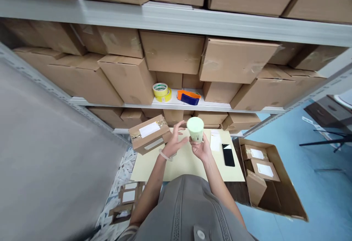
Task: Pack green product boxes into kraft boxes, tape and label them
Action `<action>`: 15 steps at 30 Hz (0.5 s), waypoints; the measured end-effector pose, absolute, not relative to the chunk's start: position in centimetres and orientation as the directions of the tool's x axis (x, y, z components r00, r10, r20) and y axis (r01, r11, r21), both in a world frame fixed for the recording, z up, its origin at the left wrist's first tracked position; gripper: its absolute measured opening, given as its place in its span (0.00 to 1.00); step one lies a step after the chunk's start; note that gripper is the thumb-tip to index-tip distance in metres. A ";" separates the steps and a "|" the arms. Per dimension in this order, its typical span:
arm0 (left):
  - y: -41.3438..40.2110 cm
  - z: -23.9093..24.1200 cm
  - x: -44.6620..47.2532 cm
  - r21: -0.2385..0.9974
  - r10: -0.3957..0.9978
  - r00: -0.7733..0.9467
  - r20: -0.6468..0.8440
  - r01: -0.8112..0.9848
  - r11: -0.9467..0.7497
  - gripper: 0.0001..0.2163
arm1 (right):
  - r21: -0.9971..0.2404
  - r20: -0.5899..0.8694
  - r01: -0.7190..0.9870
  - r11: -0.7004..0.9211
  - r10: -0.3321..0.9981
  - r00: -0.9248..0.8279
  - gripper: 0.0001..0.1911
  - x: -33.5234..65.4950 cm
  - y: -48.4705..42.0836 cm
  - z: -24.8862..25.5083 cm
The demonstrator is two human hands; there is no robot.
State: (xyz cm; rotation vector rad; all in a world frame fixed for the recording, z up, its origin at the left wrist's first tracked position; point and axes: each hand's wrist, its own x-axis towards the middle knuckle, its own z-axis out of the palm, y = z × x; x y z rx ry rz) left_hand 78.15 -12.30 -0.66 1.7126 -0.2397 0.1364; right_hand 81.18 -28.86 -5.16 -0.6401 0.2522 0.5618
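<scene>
Up close, right hand [202,150] curled around the base of a pale green cup [195,129], held above a cream board [189,167]; left hand [173,143] open, fingers [178,128] spread just beside the cup; farther off, black phone [228,155], taped parcel [150,134], shelved cartons [172,52].

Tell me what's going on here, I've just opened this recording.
A person holds a pale green cylindrical tub in their right hand, with their left hand raised open beside it. Below the hands lies a cream board, with a taped cardboard parcel at its far left corner and a black smartphone to the right. Small parcels sit in an open cardboard box on the right.
</scene>
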 end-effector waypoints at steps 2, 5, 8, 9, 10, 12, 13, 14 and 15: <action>-13.3 -1.0 78.0 0.920 -0.102 0.961 0.259 -0.277 -0.277 0.39 | -0.402 -0.384 -0.680 0.613 0.561 0.733 0.22 80.6 -28.5 -5.8; -14.6 -1.4 77.6 0.923 -0.034 0.976 0.217 -0.217 -0.319 0.33 | -0.397 -0.374 -0.752 0.526 0.656 0.656 0.21 79.8 -28.3 -5.4; -14.8 -1.6 77.3 0.965 0.090 0.985 0.145 -0.120 -0.235 0.28 | -0.490 -0.351 -0.750 0.443 0.688 0.636 0.26 79.2 -28.1 -3.9; -14.7 -1.7 77.2 0.975 0.136 0.982 0.130 -0.102 -0.196 0.27 | -0.534 -0.336 -0.735 0.419 0.692 0.638 0.28 78.9 -28.0 -3.4; -14.5 -1.8 77.1 0.984 0.182 0.976 0.119 -0.092 -0.151 0.26 | -0.582 -0.322 -0.713 0.392 0.694 0.644 0.29 78.7 -27.9 -2.9; -14.0 -1.9 77.1 0.996 0.267 0.959 0.091 -0.084 -0.037 0.23 | -0.695 -0.309 -0.638 0.331 0.665 0.681 0.31 78.3 -27.5 -2.4; -13.8 -2.0 77.0 0.996 0.302 0.951 0.067 -0.081 0.034 0.22 | -0.756 -0.306 -0.585 0.292 0.633 0.711 0.31 78.1 -27.4 -2.3; -13.6 -2.1 77.0 0.991 0.332 0.943 0.036 -0.077 0.113 0.22 | -0.816 -0.297 -0.521 0.252 0.589 0.751 0.31 78.0 -27.3 -2.3; -13.4 -2.1 77.0 0.977 0.356 0.935 -0.002 -0.074 0.199 0.22 | -0.869 -0.276 -0.445 0.215 0.537 0.797 0.32 78.0 -27.2 -2.3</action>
